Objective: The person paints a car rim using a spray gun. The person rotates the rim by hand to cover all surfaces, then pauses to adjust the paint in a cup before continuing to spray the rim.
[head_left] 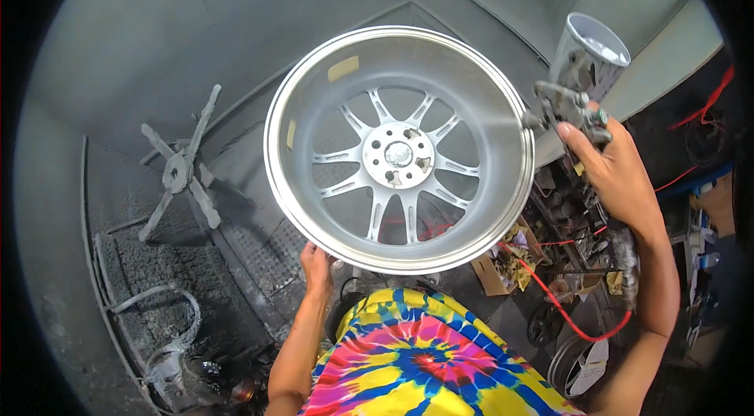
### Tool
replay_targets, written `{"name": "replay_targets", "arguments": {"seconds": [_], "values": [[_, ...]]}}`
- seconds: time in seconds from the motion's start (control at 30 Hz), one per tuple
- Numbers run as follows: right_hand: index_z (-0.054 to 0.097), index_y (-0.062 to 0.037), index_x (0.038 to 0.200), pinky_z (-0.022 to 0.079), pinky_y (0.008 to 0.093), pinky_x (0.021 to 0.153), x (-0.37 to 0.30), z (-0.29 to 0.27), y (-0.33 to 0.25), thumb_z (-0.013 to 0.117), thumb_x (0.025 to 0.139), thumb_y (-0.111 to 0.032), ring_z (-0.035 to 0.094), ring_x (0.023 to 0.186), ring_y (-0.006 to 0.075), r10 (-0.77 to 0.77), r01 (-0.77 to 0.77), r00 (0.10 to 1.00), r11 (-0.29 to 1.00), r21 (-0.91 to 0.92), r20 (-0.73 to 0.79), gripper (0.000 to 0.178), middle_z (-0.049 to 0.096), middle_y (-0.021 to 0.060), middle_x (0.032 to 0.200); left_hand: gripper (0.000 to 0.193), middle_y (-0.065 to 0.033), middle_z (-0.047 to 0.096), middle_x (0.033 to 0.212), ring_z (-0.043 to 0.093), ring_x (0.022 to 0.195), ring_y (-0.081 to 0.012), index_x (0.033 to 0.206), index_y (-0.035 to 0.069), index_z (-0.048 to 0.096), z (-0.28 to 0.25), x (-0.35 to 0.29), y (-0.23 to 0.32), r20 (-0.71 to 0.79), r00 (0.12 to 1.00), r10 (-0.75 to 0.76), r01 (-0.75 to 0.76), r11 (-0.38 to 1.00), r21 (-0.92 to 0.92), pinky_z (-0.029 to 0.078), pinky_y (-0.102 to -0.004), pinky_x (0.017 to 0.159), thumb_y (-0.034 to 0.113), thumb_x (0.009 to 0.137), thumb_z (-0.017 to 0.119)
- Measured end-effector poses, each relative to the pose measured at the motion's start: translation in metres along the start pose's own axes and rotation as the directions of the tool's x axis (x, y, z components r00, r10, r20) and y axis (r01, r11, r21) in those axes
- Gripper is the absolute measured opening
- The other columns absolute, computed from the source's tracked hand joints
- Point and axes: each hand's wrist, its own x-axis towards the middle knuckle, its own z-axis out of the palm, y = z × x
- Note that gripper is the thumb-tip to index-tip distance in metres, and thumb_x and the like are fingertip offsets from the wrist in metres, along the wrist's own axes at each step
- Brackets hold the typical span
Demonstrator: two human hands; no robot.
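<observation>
A silver alloy wheel (398, 175) is held up in front of me, its hollow barrel facing me and its spokes at the far end. My left hand (316, 267) grips its lower left rim from beneath; part of the fingers is hidden behind the wheel. At the upper right, my right hand (616, 172) is closed round a paint spray gun (567, 108). On top of the gun stands a tilted grey cup (577, 62) with pale liquid inside. The nozzle is close to the wheel's right edge, and a faint mist reaches left into the barrel. Two yellowish patches (343, 68) mark the barrel's inner wall.
Left of the wheel stands a paint-crusted stand (179, 172) with several arms. A red hose (561, 307) hangs below my right forearm. Cardboard boxes (492, 274) and clutter crowd the lower right, near another wheel rim (561, 365). Grey walls (236, 15) enclose the far side.
</observation>
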Motion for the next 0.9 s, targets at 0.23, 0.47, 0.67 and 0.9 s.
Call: {"name": "replay_targets", "arguments": {"seconds": [0.23, 0.47, 0.67, 0.9], "values": [[0.065, -0.0003, 0.118, 0.046, 0.0271, 0.064, -0.031, -0.005, -0.02, 0.063, 0.1, -0.017, 0.054, 0.07, 0.0075, 0.139, -0.143, 0.951, 0.99, -0.006, 0.275, 0.024, 0.062, 0.0008, 0.079, 0.027, -0.0082, 0.071, 0.098, 0.066, 0.085, -0.0138, 0.112, -0.003, 0.068, -0.008, 0.026, 0.019, -0.004, 0.993, 0.118, -0.115, 0.974, 0.195, 0.053, -0.0277, 0.075, 0.017, 0.095, 0.065], [0.064, 0.0017, 0.116, 0.048, 0.0235, 0.069, -0.043, 0.032, -0.025, 0.063, 0.101, -0.018, 0.058, 0.075, 0.006, 0.094, -0.31, 0.882, 0.854, 0.418, 0.461, 0.024, 0.065, -0.0006, 0.087, 0.025, -0.0075, 0.072, 0.102, 0.066, 0.088, -0.0132, 0.114, -0.004, 0.067, -0.004, 0.031, 0.027, 0.048, 0.989, 0.138, -0.144, 0.975, 0.169, 0.052, -0.0279, 0.079, 0.011, 0.095, 0.064], [0.065, 0.0, 0.116, 0.048, 0.0238, 0.07, -0.032, 0.05, -0.009, 0.064, 0.101, -0.021, 0.059, 0.076, 0.0061, 0.02, -0.134, 0.977, 0.831, 0.539, 0.211, 0.025, 0.065, -0.0011, 0.082, 0.024, -0.0072, 0.072, 0.103, 0.065, 0.089, -0.0133, 0.114, -0.003, 0.068, 0.0, 0.03, 0.02, 0.026, 0.991, 0.131, -0.134, 0.975, 0.178, 0.052, -0.0282, 0.08, 0.009, 0.094, 0.064], [0.066, -0.001, 0.107, 0.048, 0.0243, 0.069, -0.008, 0.039, 0.001, 0.066, 0.101, -0.025, 0.06, 0.072, 0.0077, 0.05, 0.001, 0.995, 0.85, 0.527, -0.083, 0.025, 0.065, 0.0004, 0.083, 0.025, -0.0073, 0.072, 0.104, 0.065, 0.091, -0.0138, 0.115, -0.003, 0.068, -0.004, 0.031, 0.013, 0.052, 0.988, 0.144, -0.151, 0.972, 0.183, 0.052, -0.0284, 0.082, 0.01, 0.094, 0.063]]}}
